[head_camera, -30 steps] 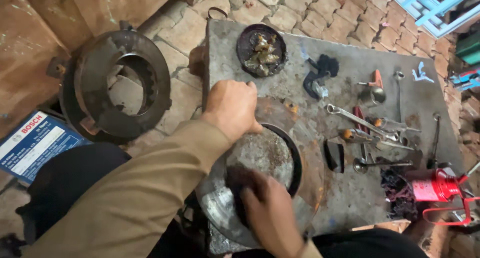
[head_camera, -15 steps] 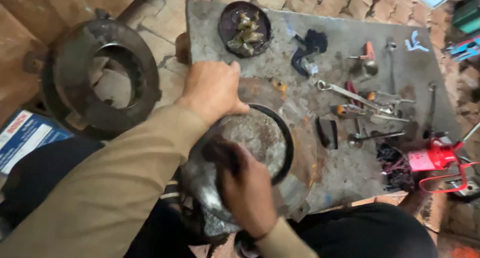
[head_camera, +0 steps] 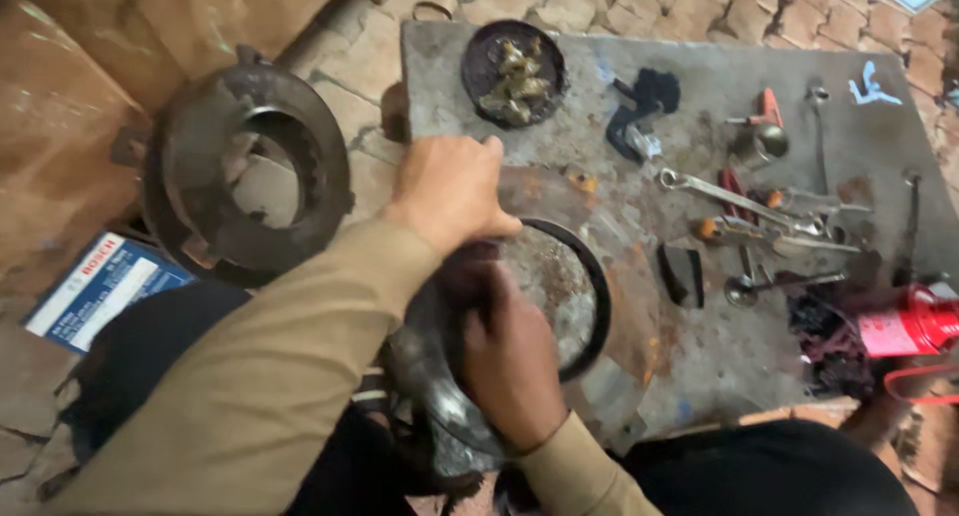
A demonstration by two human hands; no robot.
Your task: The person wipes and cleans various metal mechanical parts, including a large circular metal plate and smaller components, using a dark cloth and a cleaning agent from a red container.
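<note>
Grey metal slab (head_camera: pixel 699 366) on brick, left hand (head_camera: pixel 450 191) fingers gripping round disc (head_camera: pixel 544 296), right hand (head_camera: pixel 509 361) fingers pressed together on it

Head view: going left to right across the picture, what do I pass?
Blue box → large ring housing → left hand → round disc → black clip → wrenches → red can.
</note>
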